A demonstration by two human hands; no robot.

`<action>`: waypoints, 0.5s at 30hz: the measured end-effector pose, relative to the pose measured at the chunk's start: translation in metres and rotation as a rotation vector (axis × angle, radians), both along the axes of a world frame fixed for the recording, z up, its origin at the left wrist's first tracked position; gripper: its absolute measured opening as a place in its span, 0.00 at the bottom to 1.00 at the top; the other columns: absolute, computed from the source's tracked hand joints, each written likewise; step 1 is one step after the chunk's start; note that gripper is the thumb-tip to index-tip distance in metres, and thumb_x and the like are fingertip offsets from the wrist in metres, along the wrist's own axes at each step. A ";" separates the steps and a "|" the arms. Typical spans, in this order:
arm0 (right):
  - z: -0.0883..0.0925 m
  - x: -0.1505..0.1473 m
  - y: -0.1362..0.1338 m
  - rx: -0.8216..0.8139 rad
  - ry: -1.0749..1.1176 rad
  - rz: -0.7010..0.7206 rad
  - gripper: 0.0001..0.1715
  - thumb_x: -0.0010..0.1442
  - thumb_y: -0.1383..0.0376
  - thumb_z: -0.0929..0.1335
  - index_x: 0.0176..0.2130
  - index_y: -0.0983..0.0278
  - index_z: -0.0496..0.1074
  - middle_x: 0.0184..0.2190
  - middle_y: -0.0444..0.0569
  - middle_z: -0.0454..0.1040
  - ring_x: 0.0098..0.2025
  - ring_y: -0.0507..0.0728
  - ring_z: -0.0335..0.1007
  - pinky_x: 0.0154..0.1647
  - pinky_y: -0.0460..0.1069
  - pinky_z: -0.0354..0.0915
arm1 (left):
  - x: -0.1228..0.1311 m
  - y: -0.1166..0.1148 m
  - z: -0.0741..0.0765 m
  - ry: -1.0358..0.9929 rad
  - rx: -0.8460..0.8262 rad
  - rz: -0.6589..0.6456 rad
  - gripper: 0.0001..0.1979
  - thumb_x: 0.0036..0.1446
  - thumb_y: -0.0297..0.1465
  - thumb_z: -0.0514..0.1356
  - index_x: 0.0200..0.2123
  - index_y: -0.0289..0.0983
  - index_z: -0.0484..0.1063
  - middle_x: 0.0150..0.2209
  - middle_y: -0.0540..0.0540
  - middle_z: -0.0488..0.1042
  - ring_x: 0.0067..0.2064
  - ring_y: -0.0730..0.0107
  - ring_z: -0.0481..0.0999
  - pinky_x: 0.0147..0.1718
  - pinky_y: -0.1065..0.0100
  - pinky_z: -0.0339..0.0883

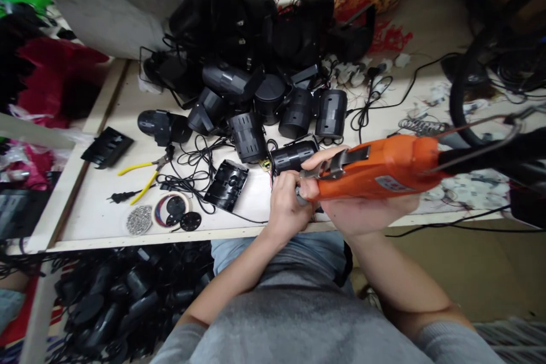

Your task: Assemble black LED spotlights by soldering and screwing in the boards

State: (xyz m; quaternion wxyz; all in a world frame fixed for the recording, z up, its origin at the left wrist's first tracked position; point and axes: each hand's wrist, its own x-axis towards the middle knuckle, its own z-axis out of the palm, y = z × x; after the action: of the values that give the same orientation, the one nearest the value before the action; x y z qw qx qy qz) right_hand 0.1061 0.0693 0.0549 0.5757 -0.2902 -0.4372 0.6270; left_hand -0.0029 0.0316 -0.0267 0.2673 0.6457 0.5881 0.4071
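My right hand (362, 216) is wrapped round an orange electric screwdriver (396, 165), which lies nearly level with its nose pointing left. At that nose my left hand (286, 207) is closed, with its fingertips pressed together. Whatever the left fingers grip is hidden by the hand and the tool. Just beyond the left hand lies a black slotted cylindrical housing (293, 154), with a small circuit board (266, 165) beside it. An open black half-shell (227, 185) rests to the left of the hands.
Yellow-handled pliers (143, 173), a dish of small screws (139, 220) and a roll with black discs (176, 210) lie left. More black housings (247, 136) are heaped behind. A coiled cord (420, 126) and white connectors (464, 196) are on the right. Black parts (123, 301) fill the space below the table.
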 end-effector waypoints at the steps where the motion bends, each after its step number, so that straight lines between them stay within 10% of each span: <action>1: 0.001 -0.001 0.000 0.009 0.002 0.012 0.41 0.46 0.26 0.62 0.32 0.54 0.79 0.22 0.50 0.74 0.26 0.66 0.75 0.25 0.62 0.73 | 0.000 0.000 0.000 0.002 0.008 0.008 0.24 0.45 0.24 0.67 0.46 0.41 0.65 0.45 0.43 0.72 0.50 0.54 0.73 0.47 0.57 0.70; 15: -0.005 -0.015 0.000 0.056 0.032 -0.027 0.42 0.50 0.26 0.59 0.32 0.53 0.80 0.25 0.51 0.77 0.21 0.62 0.70 0.19 0.59 0.69 | 0.004 -0.001 -0.002 -0.070 -0.022 0.044 0.23 0.43 0.22 0.64 0.43 0.42 0.64 0.40 0.47 0.71 0.45 0.57 0.75 0.45 0.57 0.71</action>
State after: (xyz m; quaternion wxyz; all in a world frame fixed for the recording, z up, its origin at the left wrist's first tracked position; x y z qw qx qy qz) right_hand 0.0911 0.0695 0.0500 0.5990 -0.2696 -0.4414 0.6113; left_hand 0.0006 0.0307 -0.0289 0.2859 0.6148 0.5970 0.4289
